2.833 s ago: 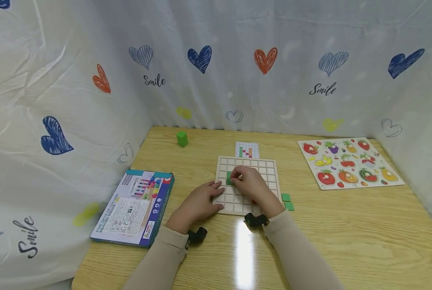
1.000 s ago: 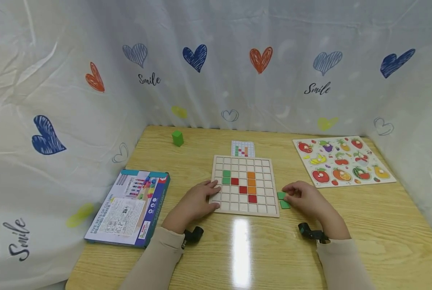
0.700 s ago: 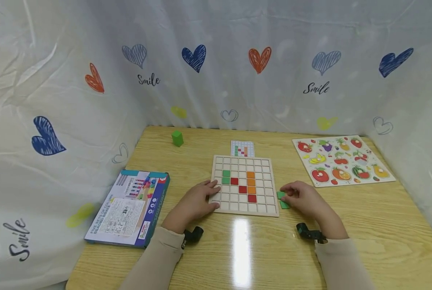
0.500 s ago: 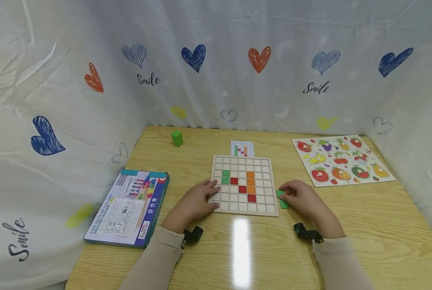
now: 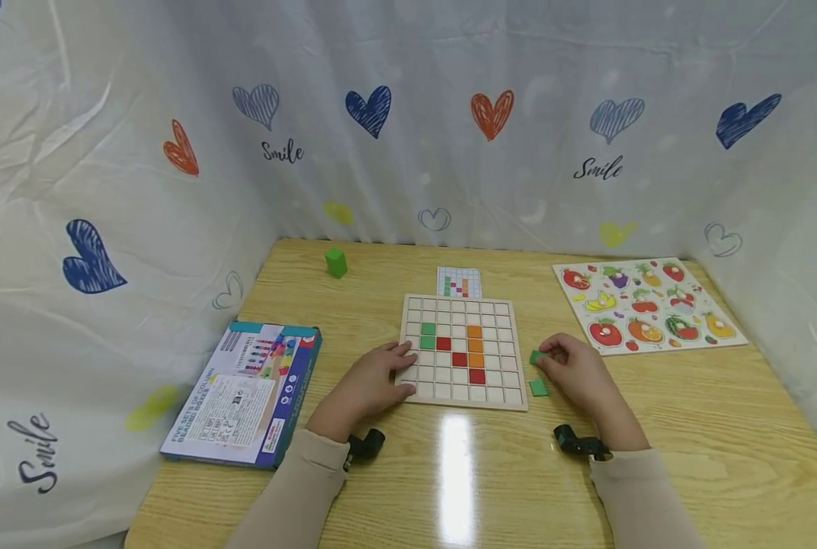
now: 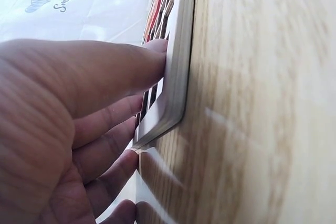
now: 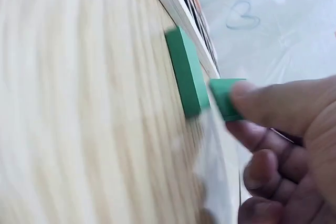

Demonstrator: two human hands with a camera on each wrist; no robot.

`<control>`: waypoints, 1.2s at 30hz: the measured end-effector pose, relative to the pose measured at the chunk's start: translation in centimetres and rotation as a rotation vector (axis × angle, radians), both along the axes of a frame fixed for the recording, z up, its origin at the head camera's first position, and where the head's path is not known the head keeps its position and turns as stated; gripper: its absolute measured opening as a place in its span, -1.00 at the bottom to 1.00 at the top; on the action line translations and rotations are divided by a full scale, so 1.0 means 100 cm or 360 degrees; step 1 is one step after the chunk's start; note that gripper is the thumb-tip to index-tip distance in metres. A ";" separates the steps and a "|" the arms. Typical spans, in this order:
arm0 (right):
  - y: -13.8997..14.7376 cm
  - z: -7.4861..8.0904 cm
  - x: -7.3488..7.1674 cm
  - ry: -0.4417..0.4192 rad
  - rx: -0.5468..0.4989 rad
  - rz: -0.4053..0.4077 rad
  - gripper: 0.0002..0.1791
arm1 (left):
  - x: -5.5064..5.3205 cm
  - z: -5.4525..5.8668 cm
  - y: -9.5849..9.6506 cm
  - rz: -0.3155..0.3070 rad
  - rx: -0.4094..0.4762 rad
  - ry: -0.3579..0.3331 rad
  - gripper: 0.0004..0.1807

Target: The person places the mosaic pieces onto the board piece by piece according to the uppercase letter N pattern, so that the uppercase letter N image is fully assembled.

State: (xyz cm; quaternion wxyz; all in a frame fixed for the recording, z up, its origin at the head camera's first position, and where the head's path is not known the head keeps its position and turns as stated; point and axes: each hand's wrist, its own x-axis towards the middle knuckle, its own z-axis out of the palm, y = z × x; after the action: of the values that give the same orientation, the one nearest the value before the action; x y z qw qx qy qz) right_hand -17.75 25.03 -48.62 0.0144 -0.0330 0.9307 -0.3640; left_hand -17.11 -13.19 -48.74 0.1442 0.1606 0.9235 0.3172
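Observation:
A wooden grid board (image 5: 443,393) holds two green tiles (image 5: 427,336), a diagonal of red tiles (image 5: 459,359) and a column of orange tiles (image 5: 475,345). My left hand (image 5: 370,381) rests at its front left corner, fingers extended. The left wrist view shows the thumb (image 6: 121,72) on the board's rim. Right of the board, my right hand (image 5: 580,374) pinches a green square tile (image 7: 226,95) between thumb and fingers, lifted off the table. Another green tile (image 5: 538,388) lies flat on the wood beside the board.
A small pattern card (image 5: 459,282) lies behind the board. A green block (image 5: 336,263) stands at the back left, and a boxed bead set (image 5: 240,393) lies at the left. At the back right is a fruit puzzle board (image 5: 648,305).
My right hand moves from the grid board to the green tiles at its right, then picks one up, away from the other. The left hand stays at the board's corner.

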 end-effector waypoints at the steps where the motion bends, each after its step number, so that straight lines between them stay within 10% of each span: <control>1: -0.004 0.001 0.000 0.0001 -0.0028 -0.0019 -0.86 | 0.000 0.000 0.000 0.0001 -0.0002 -0.0004 -0.32; 18: -0.147 0.002 -0.022 0.0066 -0.0190 0.0292 -0.96 | -0.002 -0.004 -0.003 -0.0030 -0.0052 0.0037 -0.32; 36: -0.166 -0.004 -0.028 0.0092 -0.0046 0.0384 -0.93 | -0.001 0.001 0.000 -0.0022 -0.0033 0.0038 -0.31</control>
State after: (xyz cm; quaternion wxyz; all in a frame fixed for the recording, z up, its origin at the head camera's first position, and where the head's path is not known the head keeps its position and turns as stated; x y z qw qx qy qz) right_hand -20.53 8.43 -49.01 0.0307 -0.1554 0.9147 -0.3719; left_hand -17.22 -13.17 -48.67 0.1368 0.1692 0.9273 0.3046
